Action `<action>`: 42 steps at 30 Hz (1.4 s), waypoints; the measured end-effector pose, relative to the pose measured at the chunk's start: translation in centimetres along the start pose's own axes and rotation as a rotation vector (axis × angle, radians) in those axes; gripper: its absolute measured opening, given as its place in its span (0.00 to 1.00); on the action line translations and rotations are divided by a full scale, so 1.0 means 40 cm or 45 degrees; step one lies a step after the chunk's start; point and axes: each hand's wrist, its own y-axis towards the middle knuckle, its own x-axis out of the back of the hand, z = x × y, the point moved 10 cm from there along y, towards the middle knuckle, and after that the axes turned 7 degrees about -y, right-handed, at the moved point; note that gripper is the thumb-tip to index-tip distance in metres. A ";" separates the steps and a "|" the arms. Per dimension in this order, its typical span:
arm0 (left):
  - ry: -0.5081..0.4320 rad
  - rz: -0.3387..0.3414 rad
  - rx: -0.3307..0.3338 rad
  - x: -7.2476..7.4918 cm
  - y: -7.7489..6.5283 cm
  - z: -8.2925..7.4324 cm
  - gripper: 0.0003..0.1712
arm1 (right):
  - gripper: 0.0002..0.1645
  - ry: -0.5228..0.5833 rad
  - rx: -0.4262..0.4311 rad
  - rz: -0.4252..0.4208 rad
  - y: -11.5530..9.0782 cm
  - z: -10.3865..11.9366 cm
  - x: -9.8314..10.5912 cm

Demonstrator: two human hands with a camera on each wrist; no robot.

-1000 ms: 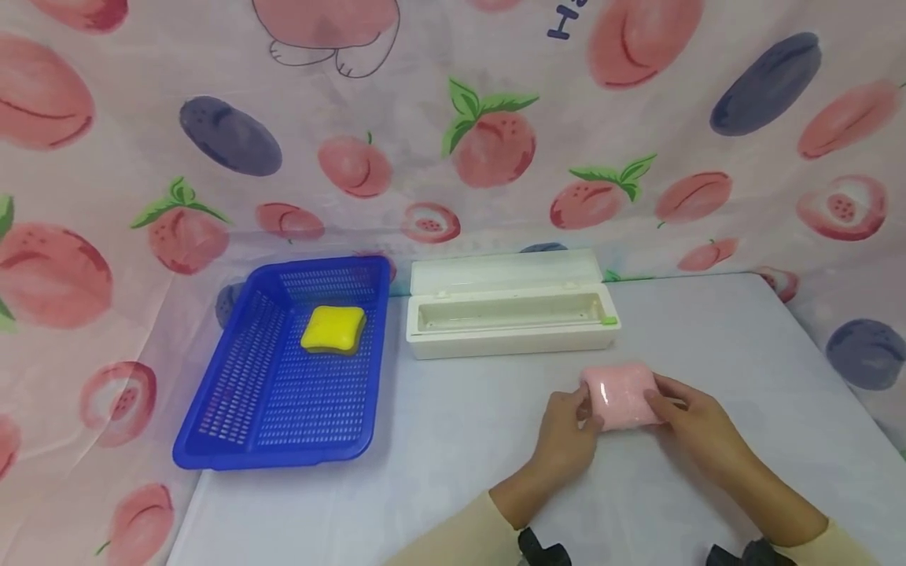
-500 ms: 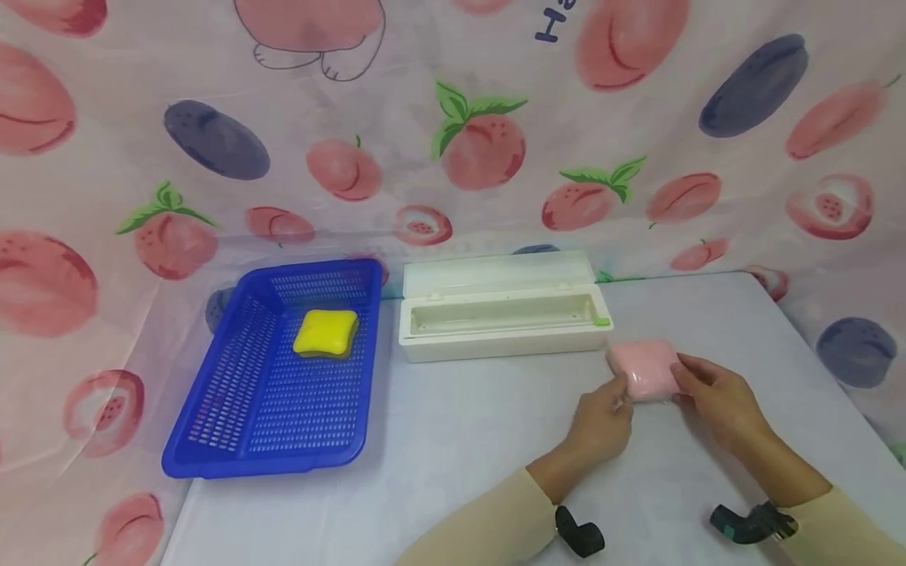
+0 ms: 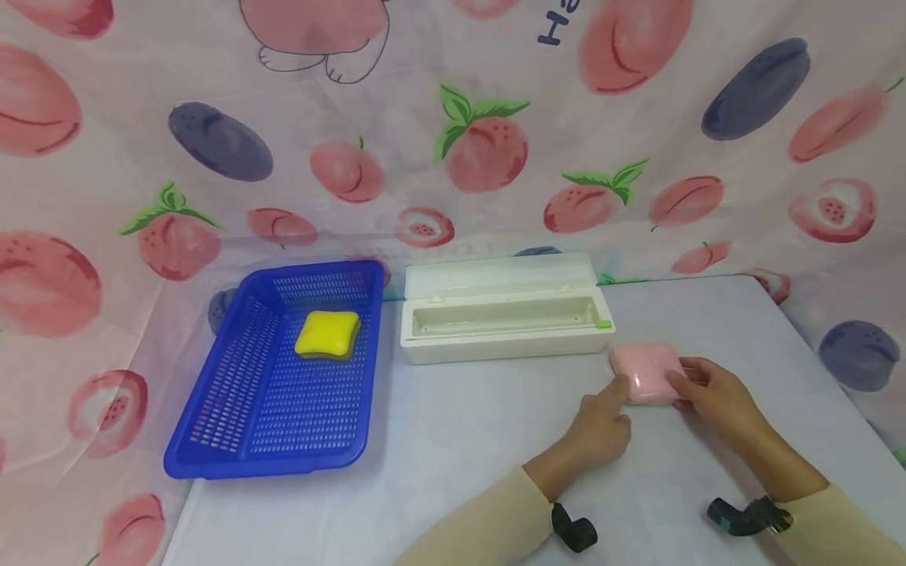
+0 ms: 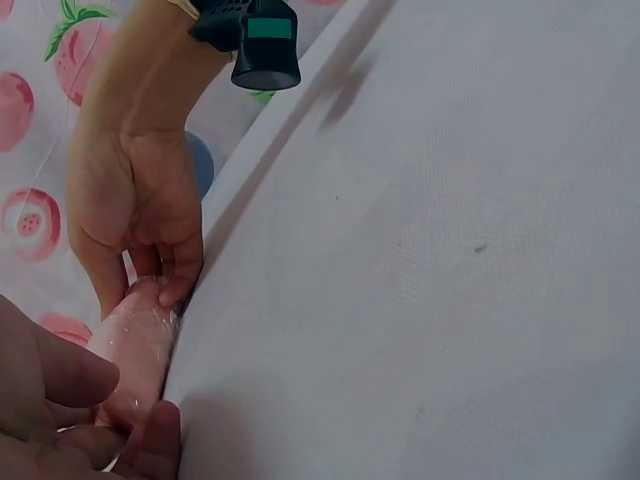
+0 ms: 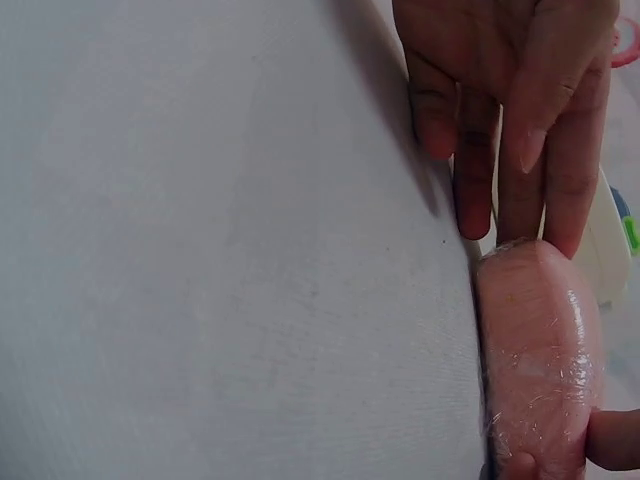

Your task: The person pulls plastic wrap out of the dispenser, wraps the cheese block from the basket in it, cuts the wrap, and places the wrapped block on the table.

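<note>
Pink pack (image 3: pixel 646 369) on table (image 3: pixel 439 448), toward back right corner. I see right hand (image 3: pixel 725 402) pinching its right end; left hand (image 3: pixel 598 428) touches other end, fingers straight. I'd press lightly, keep film (image 5: pixel 535 375) unstretched.

A blue basket (image 3: pixel 304 424) with slotted walls and floor sits at the left end of the table (image 3: pixel 453 448). In its far part, nearer the right wall, lies a yellow block (image 3: pixel 328 333). Right of the basket, apart from it, stands a long white box (image 3: pixel 506 348), its lid (image 3: pixel 502 275) raised at the back and a green tab (image 3: pixel 604 324) at its right end. Behind hangs a pale cloth (image 3: pixel 510 47) printed with pink and blue fruit, green leaves and partly cut-off lettering.
</note>
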 end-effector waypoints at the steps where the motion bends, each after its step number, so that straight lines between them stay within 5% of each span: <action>1: -0.003 0.001 0.000 0.002 -0.001 0.002 0.38 | 0.51 0.004 0.001 0.004 0.001 0.001 -0.001; 7: -0.067 0.007 0.092 0.027 -0.026 0.040 0.35 | 0.53 0.025 -0.018 -0.001 -0.003 0.009 -0.002; 10: -0.042 -0.004 0.122 0.066 -0.053 0.063 0.33 | 0.50 -0.034 0.040 -0.112 -0.012 0.032 0.015; 15: 0.040 -0.059 0.015 0.206 -0.101 0.057 0.24 | 0.40 -0.157 0.298 -0.483 -0.037 0.146 0.067; 18: 0.093 -0.145 -0.059 0.327 -0.131 0.039 0.18 | 0.34 -0.179 0.451 -0.556 -0.041 0.237 0.068; 25: 0.271 -0.397 -0.091 0.571 -0.181 0.009 0.13 | 0.23 -0.184 0.712 -0.327 0.017 0.406 0.005; 30: 0.478 -0.480 0.050 0.685 -0.178 0.001 0.16 | 0.19 -0.336 0.824 -0.253 0.071 0.503 -0.049; 35: 0.626 -0.341 0.231 0.753 -0.143 0.032 0.20 | 0.17 -0.499 0.898 -0.138 0.113 0.580 -0.123; 42: 0.627 -0.067 0.305 0.772 -0.100 0.121 0.20 | 0.23 -0.535 0.815 0.114 0.174 0.587 -0.233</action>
